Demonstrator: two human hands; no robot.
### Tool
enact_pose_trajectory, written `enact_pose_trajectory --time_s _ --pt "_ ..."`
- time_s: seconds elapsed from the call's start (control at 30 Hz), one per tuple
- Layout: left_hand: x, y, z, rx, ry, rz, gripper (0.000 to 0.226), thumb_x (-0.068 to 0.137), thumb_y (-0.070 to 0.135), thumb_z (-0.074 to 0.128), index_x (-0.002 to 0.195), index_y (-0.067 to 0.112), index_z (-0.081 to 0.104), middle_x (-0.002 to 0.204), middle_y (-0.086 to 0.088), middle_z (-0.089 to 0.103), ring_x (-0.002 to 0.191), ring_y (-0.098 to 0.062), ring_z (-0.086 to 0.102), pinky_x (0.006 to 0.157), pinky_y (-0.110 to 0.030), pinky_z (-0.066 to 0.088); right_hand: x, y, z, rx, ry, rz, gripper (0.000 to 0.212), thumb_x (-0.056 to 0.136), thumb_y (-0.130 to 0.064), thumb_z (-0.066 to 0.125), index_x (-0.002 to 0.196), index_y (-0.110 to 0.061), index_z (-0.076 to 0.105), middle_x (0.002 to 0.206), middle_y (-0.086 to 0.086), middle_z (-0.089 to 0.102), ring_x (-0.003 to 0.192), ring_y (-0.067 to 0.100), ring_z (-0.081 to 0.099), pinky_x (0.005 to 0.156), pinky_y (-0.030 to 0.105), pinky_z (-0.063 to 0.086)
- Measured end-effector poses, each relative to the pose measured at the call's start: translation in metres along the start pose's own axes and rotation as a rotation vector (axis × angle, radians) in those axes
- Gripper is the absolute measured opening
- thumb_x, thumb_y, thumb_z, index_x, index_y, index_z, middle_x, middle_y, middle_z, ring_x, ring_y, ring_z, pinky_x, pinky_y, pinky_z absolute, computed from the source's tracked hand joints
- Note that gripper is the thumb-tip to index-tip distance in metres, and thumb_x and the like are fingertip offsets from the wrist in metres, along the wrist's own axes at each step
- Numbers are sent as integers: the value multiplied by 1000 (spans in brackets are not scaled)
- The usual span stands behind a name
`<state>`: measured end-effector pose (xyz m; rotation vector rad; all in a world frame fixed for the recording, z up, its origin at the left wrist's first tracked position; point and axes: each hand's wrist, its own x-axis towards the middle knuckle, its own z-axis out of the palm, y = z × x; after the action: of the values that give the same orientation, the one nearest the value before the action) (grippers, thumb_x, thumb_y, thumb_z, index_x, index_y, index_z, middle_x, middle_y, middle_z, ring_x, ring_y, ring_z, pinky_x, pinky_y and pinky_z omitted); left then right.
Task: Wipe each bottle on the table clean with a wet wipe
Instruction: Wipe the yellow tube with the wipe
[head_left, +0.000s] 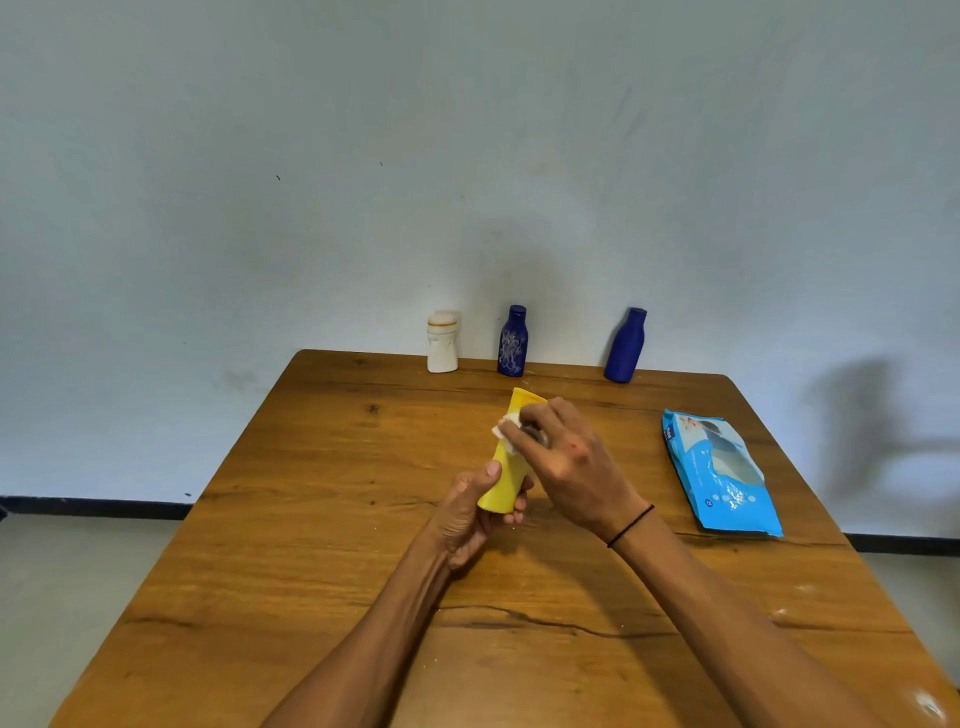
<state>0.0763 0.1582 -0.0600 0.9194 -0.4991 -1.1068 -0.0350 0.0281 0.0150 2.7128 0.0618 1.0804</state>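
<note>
While left hand (470, 512) grips yellow bottle (511, 457), right hand (563, 452) presses wipe (508, 434).

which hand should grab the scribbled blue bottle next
Probably the left hand: it already does the holding, now on the yellow bottle, while the right hand keeps the wipe.

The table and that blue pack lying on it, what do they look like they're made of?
The table looks like wood or a wood veneer with a smooth, slightly glossy finish: brown grain, dark knots and a long crack line show, though a printed laminate is possible. The blue pack seems thin plastic film, judging by its crinkles and shiny highlights.
</note>
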Motion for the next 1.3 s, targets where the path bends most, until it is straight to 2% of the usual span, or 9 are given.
enact_pose_trajectory --time_s 0.13,0.23,0.4,0.6,0.77,0.87,1.13,1.23,1.3 --pt "-1 -2 1 -21 -37 -11 73 65 61 93 105 2 77 96 -16 70 68 -16 66 55 -23 57 9 6 1 -17 98 194 39 86 -12 74 123 1 70 110 23 64 103 32 53 72 41 58" --pt "-3 -1 2 -66 -34 -20 75 59 60 96 104 2 78 91 -17 72 65 -17 67 52 -23 56 3 -5 6 14 101 152 39 90 -15 69 126 2 69 112 22 64 104 30 50 73 39 58" --pt "-6 -5 -2 -186 3 -12 92 55 55 101 120 1 63 83 -16 71 60 -18 67 49 -23 56 -20 -20 13 69 92 31 35 101 -13 57 131 1 66 117 15 52 100 26 53 74 36 55" --pt "-4 -7 2 -224 -48 -43 96 61 55 98 125 -3 58 93 -18 68 63 -17 65 50 -23 57 0 -5 13 24 150 237 39 101 -21 55 128 3 68 109 23 65 99 30 55 70 37 57" --pt "-2 -6 2 -244 -6 -29 91 56 53 101 120 1 64 87 -16 69 59 -19 65 47 -25 55 -15 -24 16 105 106 130 39 100 -19 59 134 -1 59 110 21 62 99 29 54 72 36 56" --pt "-1 -7 2 -288 -9 -12 80 57 51 101 114 3 72 92 -17 70 58 -19 65 47 -26 55 -30 -33 19 112 88 66 36 99 -14 61 131 2 65 108 19 65 97 28 54 72 37 52" --pt "1 -10 5 -288 -2 -84 99 47 57 102 117 -1 64 80 -16 68 57 -17 66 46 -22 56 0 -13 15 72 123 290 39 98 -20 59 128 4 67 109 24 64 99 31 56 72 39 56" --pt "3 -9 2 -340 8 -60 95 51 52 103 123 2 65 89 -16 71 65 -18 69 50 -24 58 -7 -28 15 94 113 200 38 98 -17 60 129 4 65 107 23 63 98 30 54 71 39 56" --pt "6 -8 -2 -407 0 -48 92 54 44 104 126 0 65 103 -17 73 81 -20 74 62 -27 62 -19 -42 14 109 110 125 35 99 -16 60 128 4 65 105 20 63 95 28 53 71 38 53"
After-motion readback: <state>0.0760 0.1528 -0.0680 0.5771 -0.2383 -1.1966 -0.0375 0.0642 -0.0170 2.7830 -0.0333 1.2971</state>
